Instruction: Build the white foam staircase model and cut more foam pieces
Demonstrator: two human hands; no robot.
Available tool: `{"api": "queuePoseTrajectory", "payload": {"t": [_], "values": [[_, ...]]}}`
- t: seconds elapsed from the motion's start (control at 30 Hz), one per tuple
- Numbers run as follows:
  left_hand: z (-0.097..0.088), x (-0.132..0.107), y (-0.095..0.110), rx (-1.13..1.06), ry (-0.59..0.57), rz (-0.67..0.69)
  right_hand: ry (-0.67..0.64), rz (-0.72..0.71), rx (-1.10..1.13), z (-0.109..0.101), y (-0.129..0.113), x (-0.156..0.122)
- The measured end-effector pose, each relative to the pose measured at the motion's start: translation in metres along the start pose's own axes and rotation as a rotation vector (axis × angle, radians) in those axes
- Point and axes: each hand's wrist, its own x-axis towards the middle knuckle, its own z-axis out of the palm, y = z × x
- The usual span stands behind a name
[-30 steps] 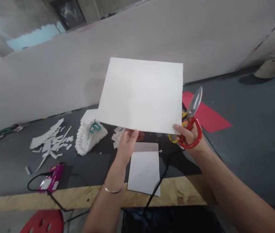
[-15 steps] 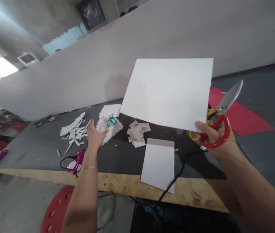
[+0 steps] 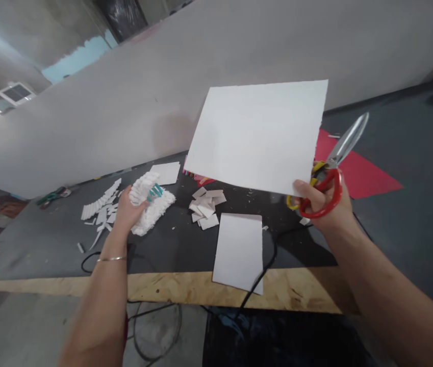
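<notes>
The right hand [image 3: 333, 218] held a large rectangular white board [image 3: 256, 137] and red-handled metal scissors [image 3: 337, 156] above the grey desk [image 3: 189, 255]. Toward the desk's far edge, the left hand [image 3: 126, 210] curved round a ruffled white piece [image 3: 153, 214] bearing teal strips [image 3: 155, 192], grip unclear; a small white sheet [image 3: 238, 250] overlapped the near edge.

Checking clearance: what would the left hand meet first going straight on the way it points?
Most likely the white shaggy piece: it is right at the left hand, whose thumb overlaps it in view. Depth leaves actual contact unclear.
</notes>
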Motion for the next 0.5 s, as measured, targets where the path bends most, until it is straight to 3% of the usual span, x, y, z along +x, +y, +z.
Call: {"api": "queuePoseTrajectory", "payload": {"t": [0.1,0.23,0.4,0.5], "values": [[-0.013,-0.017,0.02,-0.115,0.054,-0.13,0.064,-0.005,-0.042,-0.003,0.007,0.0],[-0.022,-0.062,0.069,-0.377,0.046,-0.17,0.064,-0.026,-0.02,-0.008,0.011,0.002],[-0.002,-0.134,0.14,-0.823,-0.131,-0.282,0.121,-0.048,0.014,-0.01,0.009,0.008],[0.016,-0.162,0.168,-0.953,-0.22,-0.3,0.148,-0.069,0.032,-0.011,0.011,0.012]]}}
